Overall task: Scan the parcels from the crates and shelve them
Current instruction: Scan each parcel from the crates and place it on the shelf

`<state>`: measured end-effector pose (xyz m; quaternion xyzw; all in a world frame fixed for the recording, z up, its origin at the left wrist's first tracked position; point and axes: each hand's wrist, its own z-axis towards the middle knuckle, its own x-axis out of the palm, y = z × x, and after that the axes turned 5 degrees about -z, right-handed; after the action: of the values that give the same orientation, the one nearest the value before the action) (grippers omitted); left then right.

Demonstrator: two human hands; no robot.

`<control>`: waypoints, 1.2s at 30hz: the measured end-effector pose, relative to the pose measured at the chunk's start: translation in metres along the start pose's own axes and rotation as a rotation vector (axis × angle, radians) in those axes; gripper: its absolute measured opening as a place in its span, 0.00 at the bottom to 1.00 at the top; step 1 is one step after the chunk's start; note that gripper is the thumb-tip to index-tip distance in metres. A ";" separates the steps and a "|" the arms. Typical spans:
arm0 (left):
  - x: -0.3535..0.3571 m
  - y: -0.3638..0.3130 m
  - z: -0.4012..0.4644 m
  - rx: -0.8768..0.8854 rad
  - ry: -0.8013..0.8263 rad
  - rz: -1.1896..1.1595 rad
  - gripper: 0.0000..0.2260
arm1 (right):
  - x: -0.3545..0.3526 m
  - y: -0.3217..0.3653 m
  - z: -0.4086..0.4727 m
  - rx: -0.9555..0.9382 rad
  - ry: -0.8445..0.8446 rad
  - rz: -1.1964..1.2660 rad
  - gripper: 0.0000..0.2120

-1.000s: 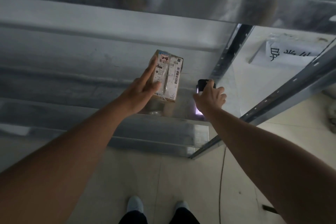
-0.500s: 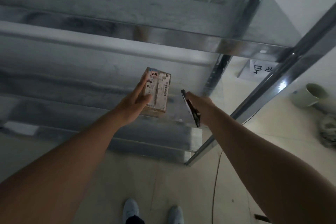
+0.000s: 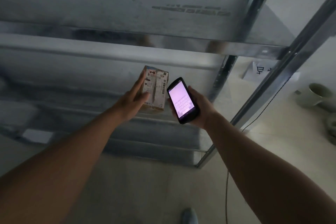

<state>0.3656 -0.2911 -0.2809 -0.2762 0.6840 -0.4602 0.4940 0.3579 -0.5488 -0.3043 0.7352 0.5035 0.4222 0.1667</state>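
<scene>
A small brown cardboard parcel (image 3: pixel 158 90) with white labels and a handwritten mark stands upright on a metal shelf (image 3: pixel 91 114). My left hand (image 3: pixel 135 99) holds its left side, fingers straight along the edge and thumb across the front. My right hand (image 3: pixel 199 110) grips a black handheld scanner (image 3: pixel 182 100) just right of the parcel, its lit screen turned up toward me with a keyboard showing.
The metal rack has a shelf above (image 3: pixel 145 42) and slanted uprights (image 3: pixel 283 71) at the right. A paper sign (image 3: pixel 261 72) hangs on the wall behind. A white pipe fitting (image 3: pixel 314 94) lies on the tiled floor at the right. A thin cable (image 3: pixel 227 187) runs over the floor.
My right hand turned the scanner from pointing at the shelf to screen-up facing me. My left hand stayed on the parcel. The view tilted upward.
</scene>
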 end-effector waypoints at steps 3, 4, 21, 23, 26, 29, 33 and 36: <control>-0.023 0.005 -0.009 0.030 0.031 0.008 0.33 | 0.028 -0.009 -0.013 -0.030 -0.018 -0.008 0.23; -0.030 0.006 -0.013 0.034 0.040 0.021 0.33 | 0.035 -0.013 -0.015 -0.036 -0.044 -0.016 0.23; -0.064 -0.020 -0.057 0.177 0.111 0.169 0.34 | 0.091 -0.024 -0.099 -0.503 -0.349 -1.247 0.24; -0.062 -0.024 -0.060 0.196 0.103 0.198 0.34 | 0.086 -0.020 -0.112 -0.549 -0.346 -1.494 0.26; -0.058 -0.032 -0.064 0.204 0.089 0.248 0.35 | 0.077 -0.015 -0.131 -0.553 -0.326 -1.761 0.27; -0.053 -0.037 -0.065 0.202 0.079 0.306 0.35 | 0.069 -0.012 -0.147 -0.554 -0.294 -2.028 0.28; -0.050 -0.043 -0.065 0.183 0.093 0.379 0.33 | 0.064 -0.011 -0.160 -0.561 -0.275 -2.215 0.29; -0.051 -0.051 -0.074 0.157 0.066 0.489 0.32 | 0.064 -0.012 -0.171 -0.569 -0.224 -2.253 0.29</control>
<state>0.3109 -0.2436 -0.2071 -0.0481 0.7084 -0.3876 0.5878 0.2250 -0.5180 -0.1827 -0.1583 0.7408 0.0659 0.6495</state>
